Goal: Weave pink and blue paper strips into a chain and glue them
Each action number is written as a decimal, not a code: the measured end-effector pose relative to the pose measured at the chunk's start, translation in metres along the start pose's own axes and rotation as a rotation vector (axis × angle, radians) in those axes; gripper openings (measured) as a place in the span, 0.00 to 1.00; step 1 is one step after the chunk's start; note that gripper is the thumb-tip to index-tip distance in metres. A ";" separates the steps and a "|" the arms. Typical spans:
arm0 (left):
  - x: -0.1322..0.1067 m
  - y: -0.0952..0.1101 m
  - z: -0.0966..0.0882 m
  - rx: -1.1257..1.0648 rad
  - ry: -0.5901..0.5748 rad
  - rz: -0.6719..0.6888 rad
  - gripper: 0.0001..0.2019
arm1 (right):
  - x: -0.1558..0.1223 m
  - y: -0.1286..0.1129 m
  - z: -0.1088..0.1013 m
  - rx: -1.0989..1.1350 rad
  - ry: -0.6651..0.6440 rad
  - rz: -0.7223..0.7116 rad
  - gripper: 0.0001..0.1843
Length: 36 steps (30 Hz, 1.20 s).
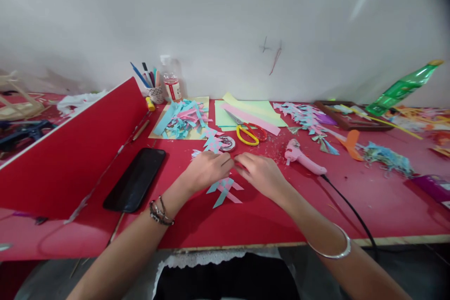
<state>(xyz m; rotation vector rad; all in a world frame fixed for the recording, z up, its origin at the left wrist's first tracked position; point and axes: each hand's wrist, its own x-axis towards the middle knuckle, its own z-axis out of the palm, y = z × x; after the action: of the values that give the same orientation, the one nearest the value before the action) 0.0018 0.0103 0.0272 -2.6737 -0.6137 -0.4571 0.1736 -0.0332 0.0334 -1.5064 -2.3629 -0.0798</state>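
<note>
both hands meet over the middle of the red worktop, a little back from its front edge. the left hand lies knuckles up with its fingers drawn together, and the right hand is curled the same way. their fingertips touch each other. whether anything small is nipped between them cannot be made out.

just in front of the fingertips, partly under the left hand, lies a paper-strip ornament. it is made of narrow light-blue and pink strips crossed into a flat star-like shape, with loose ends fanning toward the front edge.

behind the hands sit a second blue and pink ornament and, just beside it, a roll of tape. a heap of cut blue and pink strips rests on a yellow sheet toward the back edge. yellow-and-red-handled scissors lie on the edge of green and pink paper sheets. a pink glue gun lies to the right of the right hand, its black cord running off the front edge. a black phone lies face up to the left, near a tilted red board.
</note>
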 end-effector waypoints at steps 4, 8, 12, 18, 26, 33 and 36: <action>-0.005 -0.003 -0.017 -0.006 -0.033 -0.076 0.11 | -0.022 0.026 -0.016 0.104 0.141 0.100 0.10; -0.028 -0.006 -0.029 -0.062 -0.096 -0.187 0.11 | -0.052 0.066 -0.026 0.113 0.289 0.286 0.06; -0.057 0.004 -0.030 -0.224 -0.119 -0.371 0.10 | -0.079 0.092 -0.026 0.075 0.354 0.440 0.02; -0.078 0.027 -0.023 -0.706 -0.057 -0.670 0.09 | -0.095 0.135 -0.015 -0.130 0.332 0.626 0.06; -0.079 0.048 -0.017 -0.951 -0.048 -0.813 0.10 | -0.094 0.169 0.008 -0.145 -0.031 0.542 0.19; -0.084 0.053 -0.012 -0.959 0.040 -0.931 0.11 | -0.085 0.144 -0.005 -0.255 -0.022 0.520 0.19; -0.083 0.052 -0.012 -0.916 0.060 -0.906 0.10 | -0.083 0.118 -0.019 -0.215 0.119 0.616 0.21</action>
<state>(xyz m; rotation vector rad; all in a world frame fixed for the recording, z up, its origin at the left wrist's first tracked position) -0.0470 -0.0675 -0.0084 -2.9545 -2.0027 -1.3000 0.3153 -0.0585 0.0100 -2.1944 -1.7505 -0.2690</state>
